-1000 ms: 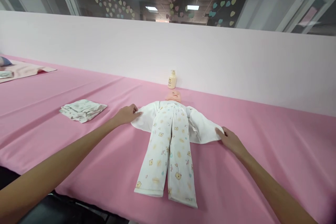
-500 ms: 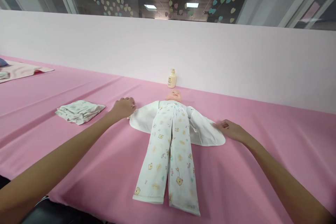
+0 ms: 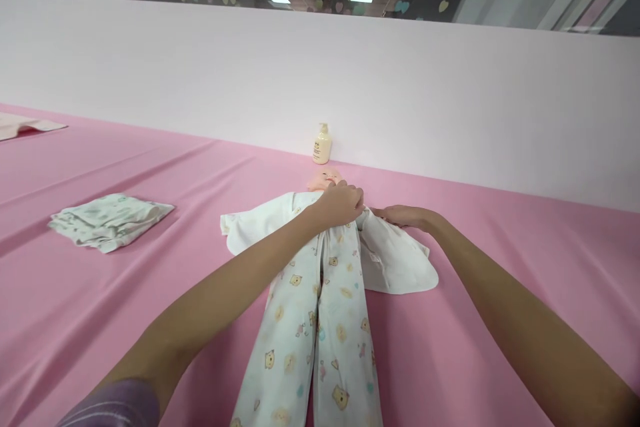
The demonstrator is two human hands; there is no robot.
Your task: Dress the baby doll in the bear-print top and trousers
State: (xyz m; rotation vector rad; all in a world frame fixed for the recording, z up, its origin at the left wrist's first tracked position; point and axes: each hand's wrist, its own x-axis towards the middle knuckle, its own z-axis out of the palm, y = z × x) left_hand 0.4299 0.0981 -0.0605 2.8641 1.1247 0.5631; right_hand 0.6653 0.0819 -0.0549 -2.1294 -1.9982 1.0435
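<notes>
A pair of white baby trousers [image 3: 345,293] printed with small bears lies lengthwise, waist end away from me. It rests over a plain white baby shirt [image 3: 400,267], whose sides spread out to left and right. At the far end, a doll's head [image 3: 318,180] shows partly behind my left hand [image 3: 343,204]. That hand is closed at the shirt's right shoulder, beside the trouser waist; its fingertips are hidden. My right hand [image 3: 404,215] reaches in from the right, its fingers closed at the top edge of the same shoulder. My left forearm crosses over the trousers.
A cream pump bottle [image 3: 323,145] stands against the white wall [image 3: 450,100]. To the left lies a folded white printed cloth [image 3: 111,219]. Part of a pale pink cloth [image 3: 27,124] shows at far left. Pink sheeting [image 3: 480,373] covers the surface, with some wrinkles.
My left hand has left the shirt's left sleeve end and crossed right to the other shoulder. My right hand has moved inward and up along the shirt. The view has shifted closer.
</notes>
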